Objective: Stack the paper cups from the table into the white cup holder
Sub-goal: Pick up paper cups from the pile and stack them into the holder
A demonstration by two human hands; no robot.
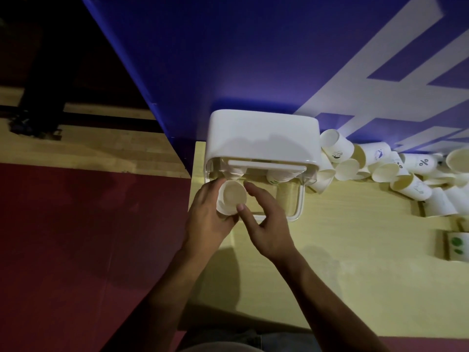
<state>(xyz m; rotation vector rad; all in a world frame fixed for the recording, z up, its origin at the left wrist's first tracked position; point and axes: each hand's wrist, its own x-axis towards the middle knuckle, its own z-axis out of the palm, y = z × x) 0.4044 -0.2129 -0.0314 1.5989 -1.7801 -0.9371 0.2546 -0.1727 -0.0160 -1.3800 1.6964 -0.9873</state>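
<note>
Table (330,275): its left edge runs just beside the work spot; a fumbled cup prob rolls off to the floor.
White cup holder (261,138): at the back-left corner against the blue wall, clear front tray (302,199) open twd the person. Looks light, so a hard push could shove it or tip it.
Cup pile (380,168): loose, on their sides, right of the holder and touching it; a holder bump may scatter them.
Left hand (205,217): fingers curled rnd the held cup's side. Too much squeeze = dented wall, won't nest.
Right hand (266,224): spread, near straight, thumb tip on rim, grips nothing. Could knock the cup askew.
Held cup (232,199): mouth twd camera, over the tray's left end, just under the left stack (234,171). If tilted, it likely jams.
</note>
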